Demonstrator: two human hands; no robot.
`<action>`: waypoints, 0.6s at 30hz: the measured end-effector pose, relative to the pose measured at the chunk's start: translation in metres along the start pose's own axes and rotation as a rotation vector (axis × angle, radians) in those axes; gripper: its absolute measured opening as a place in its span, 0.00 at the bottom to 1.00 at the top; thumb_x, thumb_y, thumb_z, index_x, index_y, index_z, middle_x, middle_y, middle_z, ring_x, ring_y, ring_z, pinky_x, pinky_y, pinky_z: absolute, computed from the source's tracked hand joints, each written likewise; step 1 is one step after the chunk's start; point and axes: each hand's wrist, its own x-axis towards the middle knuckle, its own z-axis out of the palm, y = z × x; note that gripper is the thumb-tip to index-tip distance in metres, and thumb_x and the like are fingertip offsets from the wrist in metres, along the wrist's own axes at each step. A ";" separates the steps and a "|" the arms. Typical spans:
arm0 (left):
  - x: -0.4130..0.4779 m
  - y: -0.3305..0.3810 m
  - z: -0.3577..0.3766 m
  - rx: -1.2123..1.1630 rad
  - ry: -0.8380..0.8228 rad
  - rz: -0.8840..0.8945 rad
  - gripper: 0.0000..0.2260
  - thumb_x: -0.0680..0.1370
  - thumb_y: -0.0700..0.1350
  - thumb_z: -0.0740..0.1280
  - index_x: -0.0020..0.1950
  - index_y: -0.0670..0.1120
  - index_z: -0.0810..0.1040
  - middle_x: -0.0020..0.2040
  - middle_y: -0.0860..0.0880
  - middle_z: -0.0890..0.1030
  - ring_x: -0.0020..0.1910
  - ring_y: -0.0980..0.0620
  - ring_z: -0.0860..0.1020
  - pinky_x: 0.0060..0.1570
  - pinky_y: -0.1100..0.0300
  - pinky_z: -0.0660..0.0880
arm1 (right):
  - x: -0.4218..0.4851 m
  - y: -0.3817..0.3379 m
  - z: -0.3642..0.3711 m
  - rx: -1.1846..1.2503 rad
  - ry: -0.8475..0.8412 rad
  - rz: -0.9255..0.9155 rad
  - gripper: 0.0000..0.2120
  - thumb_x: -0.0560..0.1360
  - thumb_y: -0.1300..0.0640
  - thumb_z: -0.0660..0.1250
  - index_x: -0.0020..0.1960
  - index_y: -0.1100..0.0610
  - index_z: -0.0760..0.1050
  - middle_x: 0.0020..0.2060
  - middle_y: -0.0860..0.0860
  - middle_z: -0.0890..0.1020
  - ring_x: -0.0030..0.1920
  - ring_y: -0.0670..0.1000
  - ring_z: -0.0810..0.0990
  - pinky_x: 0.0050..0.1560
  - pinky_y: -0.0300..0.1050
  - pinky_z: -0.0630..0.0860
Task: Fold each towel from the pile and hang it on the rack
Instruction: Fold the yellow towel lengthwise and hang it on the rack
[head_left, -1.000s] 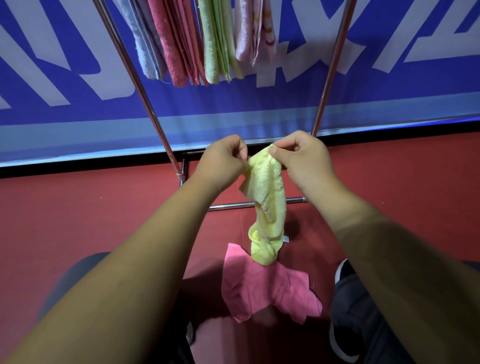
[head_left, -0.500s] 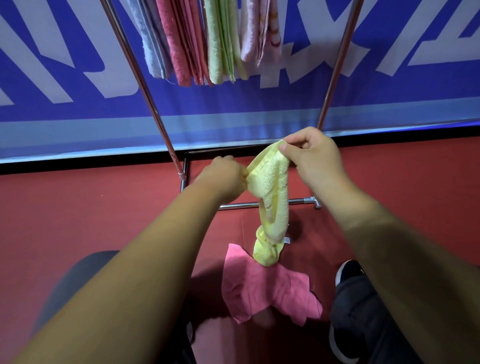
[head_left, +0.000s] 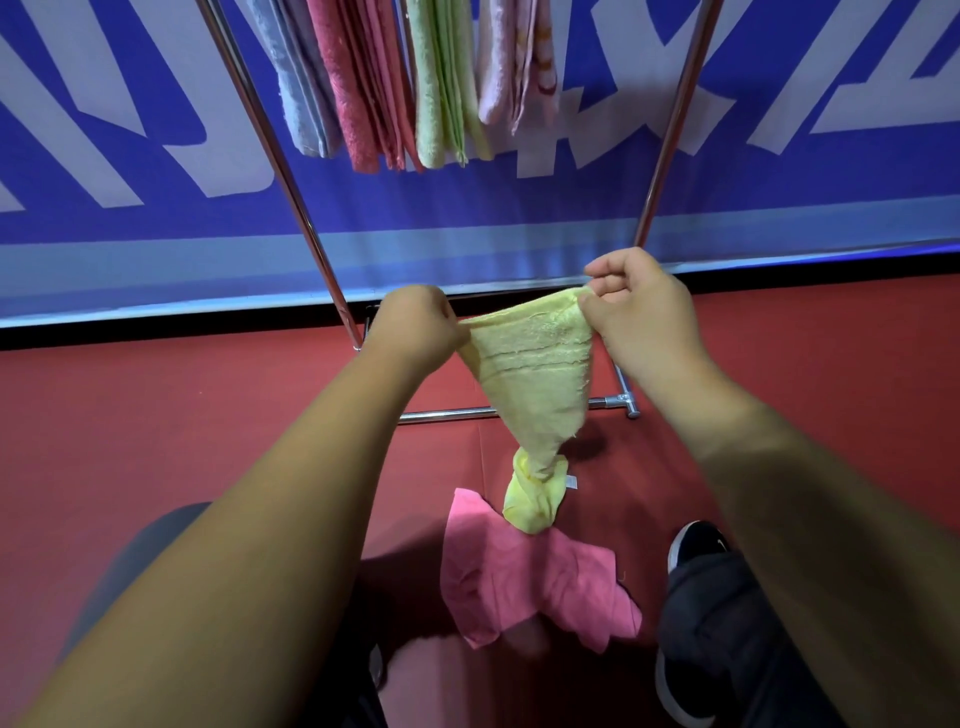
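A blue-and-white printed banner (head_left: 156, 218) rose behind the red floor (head_left: 156, 415). A chrome tubular metal rack (head_left: 291, 182) stood there, with folded blue, pink and green hanging towels (head_left: 426, 93) between its poles. A crumpled pink cloth towel (head_left: 519, 587) lay on the floor. Above it hung a yellow terry towel (head_left: 535, 374), its top edge taut between the left hand (head_left: 415, 327) and right hand (head_left: 639, 306), each pinching a corner with curled fingers.
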 end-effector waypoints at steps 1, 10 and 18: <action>0.000 0.001 -0.003 -0.072 0.029 -0.023 0.03 0.74 0.42 0.72 0.45 0.44 0.83 0.41 0.46 0.84 0.41 0.46 0.81 0.36 0.58 0.74 | 0.000 0.001 -0.001 -0.025 -0.007 -0.015 0.12 0.77 0.62 0.72 0.58 0.50 0.81 0.43 0.44 0.82 0.40 0.43 0.79 0.47 0.36 0.76; -0.004 0.009 -0.020 -0.736 0.137 0.042 0.06 0.79 0.38 0.72 0.52 0.48 0.85 0.44 0.51 0.85 0.41 0.57 0.81 0.48 0.60 0.80 | 0.002 -0.019 -0.019 -0.075 0.150 -0.110 0.14 0.79 0.63 0.73 0.62 0.53 0.85 0.51 0.49 0.80 0.38 0.35 0.77 0.51 0.29 0.75; -0.032 0.044 -0.048 -0.939 0.319 0.190 0.06 0.84 0.38 0.67 0.52 0.46 0.82 0.47 0.50 0.81 0.36 0.52 0.81 0.35 0.55 0.81 | 0.001 -0.058 -0.037 -0.072 0.280 -0.167 0.09 0.81 0.57 0.73 0.60 0.50 0.86 0.54 0.49 0.85 0.52 0.47 0.83 0.57 0.35 0.77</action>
